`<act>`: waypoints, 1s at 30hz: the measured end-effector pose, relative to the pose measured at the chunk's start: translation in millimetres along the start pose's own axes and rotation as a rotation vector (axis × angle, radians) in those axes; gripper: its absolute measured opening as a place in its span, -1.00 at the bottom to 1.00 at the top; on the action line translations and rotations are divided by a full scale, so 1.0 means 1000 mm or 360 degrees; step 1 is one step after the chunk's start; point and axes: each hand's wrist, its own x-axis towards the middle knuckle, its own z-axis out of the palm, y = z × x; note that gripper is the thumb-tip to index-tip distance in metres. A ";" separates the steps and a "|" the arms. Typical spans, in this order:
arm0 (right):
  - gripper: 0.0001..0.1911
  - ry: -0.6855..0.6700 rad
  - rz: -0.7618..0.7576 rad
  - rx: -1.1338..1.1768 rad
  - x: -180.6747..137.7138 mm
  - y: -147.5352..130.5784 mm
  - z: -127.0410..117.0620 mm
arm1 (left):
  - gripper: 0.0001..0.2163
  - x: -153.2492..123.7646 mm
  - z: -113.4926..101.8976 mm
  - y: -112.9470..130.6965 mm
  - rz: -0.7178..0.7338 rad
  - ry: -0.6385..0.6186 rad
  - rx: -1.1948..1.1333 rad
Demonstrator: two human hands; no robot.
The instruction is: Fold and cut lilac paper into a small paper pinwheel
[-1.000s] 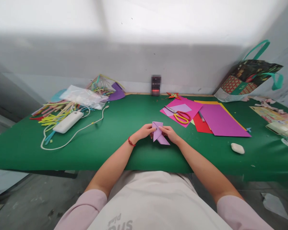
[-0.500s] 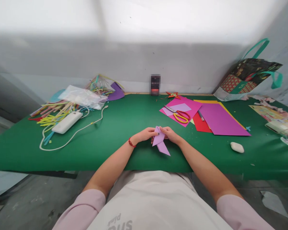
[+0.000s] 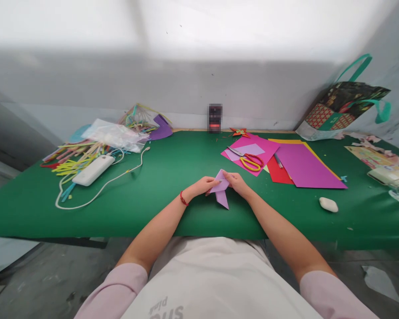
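Observation:
A folded lilac paper piece (image 3: 221, 191) is held just above the green table (image 3: 159, 177), near its front edge at the middle. My left hand (image 3: 202, 185), with a red thread bracelet at the wrist, pinches the piece's left side. My right hand (image 3: 236, 183) pinches its upper right corner. A pointed flap of the paper hangs down toward me between the two hands.
Sheets of pink, purple, red and yellow paper (image 3: 299, 166) lie to the right, with yellow-handled scissors (image 3: 251, 161) on them. A white eraser (image 3: 328, 204) sits further right. At the left are coloured strips (image 3: 76, 157), a white power bank with cable (image 3: 93, 170) and a plastic bag (image 3: 115, 133). A patterned bag (image 3: 344, 108) leans at the back right.
The lilac piece has been turned in my hands: its lower flap, which pointed down-right, is now shorter and points straight down. Both hands shifted slightly away from me.

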 end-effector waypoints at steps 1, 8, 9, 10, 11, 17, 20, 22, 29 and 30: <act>-0.40 -0.0001 -0.0012 -0.0015 0.000 0.000 0.000 | -0.65 -0.002 -0.001 0.001 0.0012 0.0000 0.0048; -0.39 -0.0059 0.0024 -0.0035 -0.002 0.000 0.001 | -0.65 -0.007 -0.003 0.006 0.0054 -0.0095 0.0081; -0.39 -0.0064 0.0039 -0.0022 -0.003 -0.001 0.001 | -0.65 -0.007 -0.003 0.006 0.0063 -0.0121 0.0078; -0.40 -0.0074 0.0055 -0.0008 -0.003 -0.001 0.001 | -0.65 -0.007 -0.003 0.006 0.0070 -0.0141 0.0073; -0.40 -0.0090 0.0072 0.0002 -0.004 -0.002 0.001 | -0.67 -0.007 -0.003 0.006 0.0073 -0.0151 0.0069; -0.42 -0.0178 0.0104 -0.0017 -0.003 0.002 0.002 | -0.80 -0.004 0.000 0.005 0.0006 -0.0029 0.0035; -0.42 -0.0180 0.0064 -0.0081 -0.002 0.005 0.002 | -0.78 -0.002 0.001 0.002 -0.0028 -0.0026 0.0049; -0.42 -0.0182 0.0056 -0.0107 -0.003 0.006 0.002 | -0.75 -0.002 0.001 -0.001 -0.0024 -0.0051 0.0060; -0.46 -0.0278 0.0174 -0.0011 -0.005 0.004 0.000 | -0.68 -0.004 0.001 -0.002 0.0042 -0.0119 0.0029; -0.47 -0.0283 0.0184 -0.0007 -0.005 0.005 -0.001 | -0.67 -0.004 0.001 -0.001 0.0046 -0.0124 0.0016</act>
